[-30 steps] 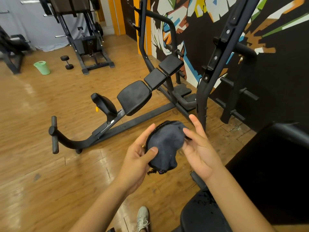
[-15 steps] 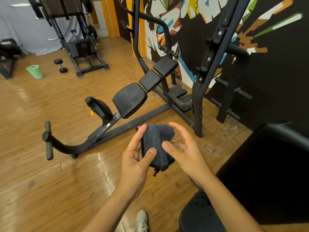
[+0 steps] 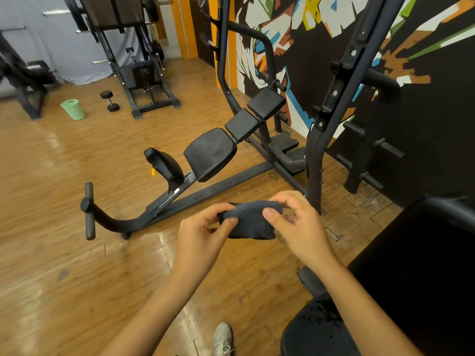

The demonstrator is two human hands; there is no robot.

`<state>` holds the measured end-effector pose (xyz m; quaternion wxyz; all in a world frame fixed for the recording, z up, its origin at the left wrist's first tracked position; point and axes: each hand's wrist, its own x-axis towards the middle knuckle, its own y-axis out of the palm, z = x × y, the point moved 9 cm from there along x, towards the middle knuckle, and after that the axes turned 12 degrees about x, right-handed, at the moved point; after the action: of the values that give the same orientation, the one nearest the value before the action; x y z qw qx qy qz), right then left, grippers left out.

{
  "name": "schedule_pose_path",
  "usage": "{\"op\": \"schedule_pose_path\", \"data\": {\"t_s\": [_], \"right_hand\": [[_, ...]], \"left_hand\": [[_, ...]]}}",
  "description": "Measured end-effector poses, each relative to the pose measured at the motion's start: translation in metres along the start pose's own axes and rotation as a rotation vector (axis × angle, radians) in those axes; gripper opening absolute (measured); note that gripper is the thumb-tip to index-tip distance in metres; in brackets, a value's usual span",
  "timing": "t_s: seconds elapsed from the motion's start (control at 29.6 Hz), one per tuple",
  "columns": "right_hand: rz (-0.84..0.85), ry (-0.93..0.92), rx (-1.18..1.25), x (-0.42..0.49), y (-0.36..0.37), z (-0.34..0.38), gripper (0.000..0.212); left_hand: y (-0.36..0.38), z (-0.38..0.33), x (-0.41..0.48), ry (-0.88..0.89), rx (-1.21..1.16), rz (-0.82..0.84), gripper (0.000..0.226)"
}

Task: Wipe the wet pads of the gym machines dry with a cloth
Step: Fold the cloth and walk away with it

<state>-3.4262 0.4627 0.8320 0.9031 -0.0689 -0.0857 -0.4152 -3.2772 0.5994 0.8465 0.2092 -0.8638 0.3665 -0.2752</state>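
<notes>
From the head view, the person stands over the wooden floor with both hands raised in front of them, a dark cloth stretched between the two. The left hand pinches the cloth's left end between thumb and curled fingers; the right hand grips the right end, thumb laid across the front and fingers curled over the top edge. The cloth hangs in the air, touching no pad.

Beyond the hands stands a black bench machine, its large seat pad tilted, with two smaller pads stepping up towards the painted wall. At the lower right, near the person's right forearm, is another dark pad with a speckled surface. A green bucket and a dumbbell sit far off on the floor, and a pale shoe shows at the bottom edge.
</notes>
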Motion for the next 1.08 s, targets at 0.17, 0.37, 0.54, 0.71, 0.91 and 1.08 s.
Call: {"op": "schedule_pose_path", "data": {"t_s": [0.17,0.37,0.54,0.71,0.91,1.08], "right_hand": [[0.059,0.081,0.080,0.005,0.016,-0.012,0.010],[0.043,0.085,0.121,0.006,0.024,-0.009,0.012],[0.108,0.084,0.110,0.011,0.023,-0.008,0.017],[0.249,0.187,0.371,0.005,0.037,-0.009,0.039],[0.176,0.202,0.349,0.007,0.030,-0.012,0.032],[0.090,0.290,0.474,0.009,0.027,-0.014,0.048]], "left_hand": [[-0.001,-0.007,0.014,0.167,0.343,0.003,0.027],[0.023,-0.001,0.018,0.060,0.266,0.292,0.040],[0.007,0.007,0.030,-0.011,0.124,0.271,0.029],[0.007,0.017,0.026,-0.173,-0.155,0.290,0.044],[0.002,0.029,0.019,-0.322,-0.477,0.252,0.043],[0.020,0.017,0.006,-0.086,-0.298,0.459,0.054]]}}
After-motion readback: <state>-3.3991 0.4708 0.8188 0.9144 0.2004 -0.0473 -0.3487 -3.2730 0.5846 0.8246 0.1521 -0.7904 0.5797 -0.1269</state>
